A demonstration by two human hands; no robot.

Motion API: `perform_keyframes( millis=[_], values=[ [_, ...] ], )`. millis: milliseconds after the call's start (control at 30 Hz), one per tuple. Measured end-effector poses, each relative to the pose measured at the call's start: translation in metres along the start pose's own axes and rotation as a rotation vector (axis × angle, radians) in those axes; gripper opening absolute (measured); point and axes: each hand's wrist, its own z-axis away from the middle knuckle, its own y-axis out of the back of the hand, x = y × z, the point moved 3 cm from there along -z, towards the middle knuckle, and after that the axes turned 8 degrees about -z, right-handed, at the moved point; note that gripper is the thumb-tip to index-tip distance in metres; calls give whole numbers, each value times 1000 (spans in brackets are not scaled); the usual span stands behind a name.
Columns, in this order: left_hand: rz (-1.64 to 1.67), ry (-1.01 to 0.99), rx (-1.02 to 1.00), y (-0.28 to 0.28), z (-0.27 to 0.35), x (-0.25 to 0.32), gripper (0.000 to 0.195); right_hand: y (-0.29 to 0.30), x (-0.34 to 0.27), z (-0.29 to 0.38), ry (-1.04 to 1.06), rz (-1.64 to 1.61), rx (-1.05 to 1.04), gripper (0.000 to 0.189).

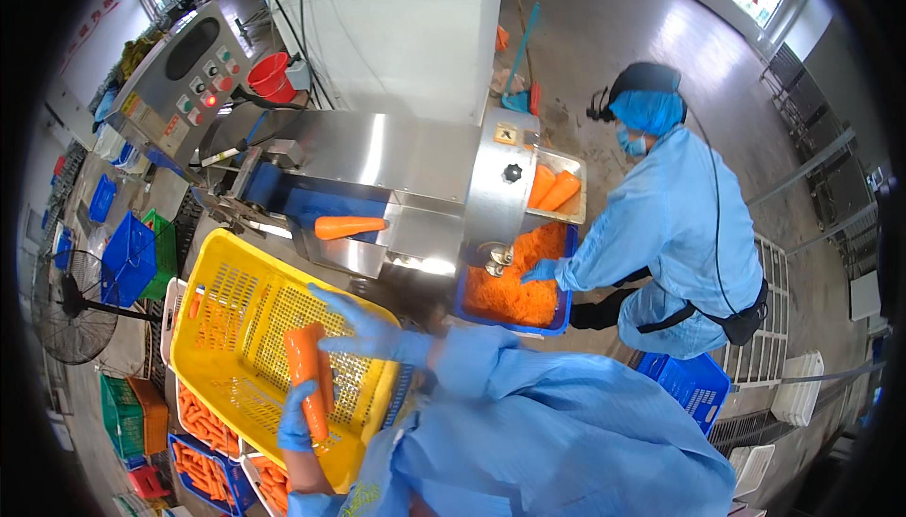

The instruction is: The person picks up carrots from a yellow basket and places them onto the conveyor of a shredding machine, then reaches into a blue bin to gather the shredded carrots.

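Observation:
My left hand (pixel 297 414), in a blue glove, is shut on a peeled carrot (pixel 304 361) over a yellow perforated crate (pixel 226 368). A second carrot lies close against it. Above them my right hand (pixel 364 329), gloved and somewhat blurred, has its fingers apart near the carrots' upper ends. Another peeled carrot (pixel 350 227) lies on the blue conveyor belt (pixel 311 202) of a stainless steel machine (pixel 396 152). At the machine's far end stands a blue bin with shredded carrot (pixel 517 290).
A co-worker (pixel 672 213) in blue bends beside that bin, one gloved hand in the shreds. A tray with carrots (pixel 559 184) stands behind it. A control panel (pixel 191 85) rises at upper left. Crates of carrots (pixel 205 471) and a black fan (pixel 74 298) stand at left.

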Motion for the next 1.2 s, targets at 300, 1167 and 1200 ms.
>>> perform_keyframes(
  millis=[300,1167,1200],
  values=[
    [-82,51,-124,-106,87,5,84,28,-45,47,-192,-323,-451,79],
    [-115,-263,970,204,60,-89,44,76,67,-47,-662,-443,-38,78],
    [-104,-257,1024,208,52,-94,41,78,79,-56,-714,-446,-50,82]
  ],
)
